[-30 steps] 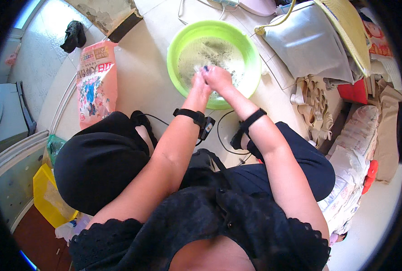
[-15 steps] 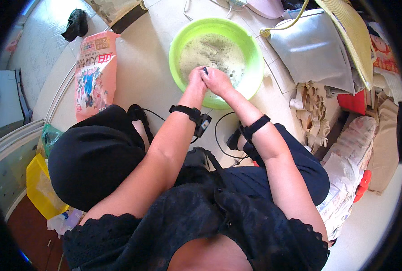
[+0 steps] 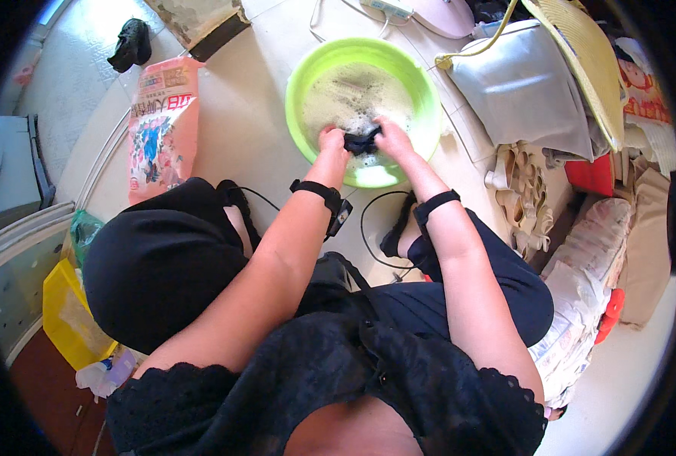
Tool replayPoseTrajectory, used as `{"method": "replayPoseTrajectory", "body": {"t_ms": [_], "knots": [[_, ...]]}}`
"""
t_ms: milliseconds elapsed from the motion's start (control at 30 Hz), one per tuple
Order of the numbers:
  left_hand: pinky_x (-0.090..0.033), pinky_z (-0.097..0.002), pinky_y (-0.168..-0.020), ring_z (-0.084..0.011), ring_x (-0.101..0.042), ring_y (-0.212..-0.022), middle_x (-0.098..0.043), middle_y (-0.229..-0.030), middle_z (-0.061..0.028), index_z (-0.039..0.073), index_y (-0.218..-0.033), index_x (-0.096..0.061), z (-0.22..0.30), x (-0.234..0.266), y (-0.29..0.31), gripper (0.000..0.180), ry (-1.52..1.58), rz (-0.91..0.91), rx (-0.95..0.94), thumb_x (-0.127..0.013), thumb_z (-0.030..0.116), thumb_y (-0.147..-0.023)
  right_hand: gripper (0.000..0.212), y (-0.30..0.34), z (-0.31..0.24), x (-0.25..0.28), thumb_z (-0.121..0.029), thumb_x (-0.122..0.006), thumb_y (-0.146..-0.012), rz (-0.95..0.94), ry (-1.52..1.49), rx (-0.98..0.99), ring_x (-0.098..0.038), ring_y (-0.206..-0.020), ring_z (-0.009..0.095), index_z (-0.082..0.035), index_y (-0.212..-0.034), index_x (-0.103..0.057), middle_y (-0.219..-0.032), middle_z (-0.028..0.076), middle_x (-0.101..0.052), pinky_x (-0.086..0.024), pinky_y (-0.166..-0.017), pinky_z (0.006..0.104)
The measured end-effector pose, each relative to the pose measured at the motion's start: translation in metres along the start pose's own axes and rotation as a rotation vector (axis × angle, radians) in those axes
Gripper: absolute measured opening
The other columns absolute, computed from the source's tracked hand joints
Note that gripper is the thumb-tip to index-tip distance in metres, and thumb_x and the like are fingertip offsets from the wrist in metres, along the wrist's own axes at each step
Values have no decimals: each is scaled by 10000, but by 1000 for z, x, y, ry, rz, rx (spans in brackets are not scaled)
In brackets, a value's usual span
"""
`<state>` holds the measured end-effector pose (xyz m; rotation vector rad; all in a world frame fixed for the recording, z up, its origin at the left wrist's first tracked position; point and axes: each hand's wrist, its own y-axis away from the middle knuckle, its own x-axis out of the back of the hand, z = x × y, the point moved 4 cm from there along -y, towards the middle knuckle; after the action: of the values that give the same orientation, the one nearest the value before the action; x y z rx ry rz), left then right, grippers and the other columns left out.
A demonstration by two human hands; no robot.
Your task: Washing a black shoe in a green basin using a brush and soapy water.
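Note:
A bright green basin (image 3: 426, 99) stands on the floor in front of me, holding cloudy water with white suds (image 3: 338, 99). Over its near side, a dark, wet piece of cloth (image 3: 361, 142) stretches between my hands; which garment it is, I cannot make out. My left hand (image 3: 332, 140) is closed on one end of it. The other end is gripped by my right hand (image 3: 393, 139), at the near right of the suds. Both forearms wear black straps, and a small device sits on the left strap.
A pink printed bag (image 3: 164, 129) stands to the left, with a black shoe (image 3: 130, 44) beyond it. On the right are pale shoes (image 3: 516, 190), a grey bag (image 3: 524, 83) and a straw hat (image 3: 581, 68). A yellow bag (image 3: 70, 315) lies at lower left.
My hands were pressed together over the basin; now they are apart, with the dark cloth stretched between them. The right hand has moved right, the left slightly down.

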<state>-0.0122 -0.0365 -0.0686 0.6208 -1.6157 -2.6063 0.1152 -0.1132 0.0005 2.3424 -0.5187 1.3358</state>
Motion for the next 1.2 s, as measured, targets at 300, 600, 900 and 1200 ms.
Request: {"method": "replayPoseTrajectory", "body": {"t_ms": [300,600,900,1200], "knots": [[-492,-338,-499,-244,-571,-648,-558,-769,-104,-6,-861,-558,-6,27,-16,87,-203,93,54,-565,4,-775,254,13,-18,-55,-192,-557,-725,-452,495,-45,-615,-824,338,-65,-919,-658,-898,180,-638,-494,-730,411],[-370,-276,-356,-157,-507,-577,-537,-755,-42,82,-893,-533,5,8,35,98,-30,260,256,-456,86,-834,150,-12,-30,6,-210,-583,-724,-67,-1094,-483,-538,-559,147,-62,-705,-595,-623,20,-550,-451,-485,261],[-349,-313,-376,-152,-455,-440,-491,-597,-20,141,-741,-480,-2,-25,45,231,5,-274,268,-421,321,-873,254,-26,-85,9,-250,-635,-661,133,-259,-164,-618,-774,343,-49,-811,-598,-796,196,-633,-489,-718,421],[-485,-375,-521,-228,-576,-610,-567,-731,-84,68,-791,-537,24,-23,-3,155,380,-183,115,-490,209,-835,315,-26,-114,10,-364,-658,-682,6,-286,-175,-635,-763,310,-99,-851,-646,-800,151,-652,-497,-680,403]]}}
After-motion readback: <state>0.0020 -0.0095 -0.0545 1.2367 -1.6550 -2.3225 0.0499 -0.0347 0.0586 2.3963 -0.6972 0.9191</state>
